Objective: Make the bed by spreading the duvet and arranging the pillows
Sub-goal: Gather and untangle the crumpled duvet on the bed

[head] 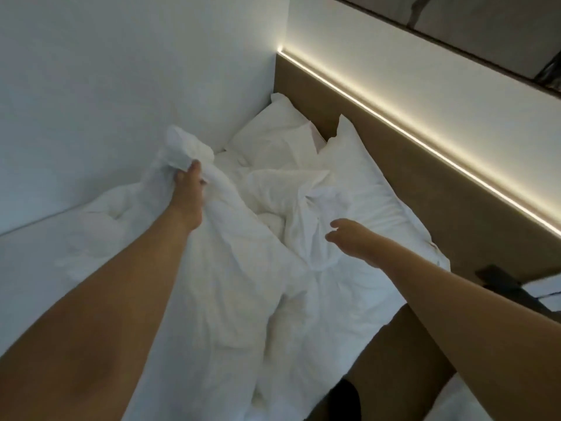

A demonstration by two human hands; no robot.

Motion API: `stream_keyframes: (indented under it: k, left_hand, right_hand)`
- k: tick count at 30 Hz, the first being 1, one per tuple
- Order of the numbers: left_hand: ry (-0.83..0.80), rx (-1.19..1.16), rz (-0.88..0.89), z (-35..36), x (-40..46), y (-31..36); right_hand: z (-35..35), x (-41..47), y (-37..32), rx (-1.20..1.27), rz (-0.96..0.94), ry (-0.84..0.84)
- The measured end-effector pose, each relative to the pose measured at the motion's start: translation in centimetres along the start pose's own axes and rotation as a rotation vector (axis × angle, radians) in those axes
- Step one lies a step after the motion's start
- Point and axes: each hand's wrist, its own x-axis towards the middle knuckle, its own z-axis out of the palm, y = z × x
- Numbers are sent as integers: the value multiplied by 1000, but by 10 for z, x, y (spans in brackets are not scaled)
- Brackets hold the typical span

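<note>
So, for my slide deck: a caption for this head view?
Left hand grips the crumpled duvet, right hand open above it; pillows unarranged.

bedroom: bed (379, 189), pillows (273, 132), lit headboard (394, 165).

You can count two pillows (273, 133) (353, 165) at the top of the bed, one crumpled white duvet (230, 268), one brown headboard (425, 189), one glowing light strip (425, 133), one dark thing (493, 276) at the right edge, and your two hands (189, 185) (352, 237).
</note>
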Motion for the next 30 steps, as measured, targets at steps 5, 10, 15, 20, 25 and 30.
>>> stream_keyframes:
  k: [5,10,15,20,25,30]
  left_hand:
    - [-290,1064,298,113,-20,-128]
    - [-689,1401,-153,152,-3,-341]
    - [-454,1776,-203,129,58,-498]
    - [-182,1986,316,122,91,-553]
    - [-301,1744,328,75,100,-517]
    - [-376,2323,-157,-7,60,-447]
  right_hand:
    - [28,127,83,5,94,-106]
    - [69,225,164,310,333,-183]
    - [148,338,221,534,292,-22]
    - [189,402,258,589,72,267]
    - [189,384,269,513,-90,369]
    - [134,320,297,201,-73,425]
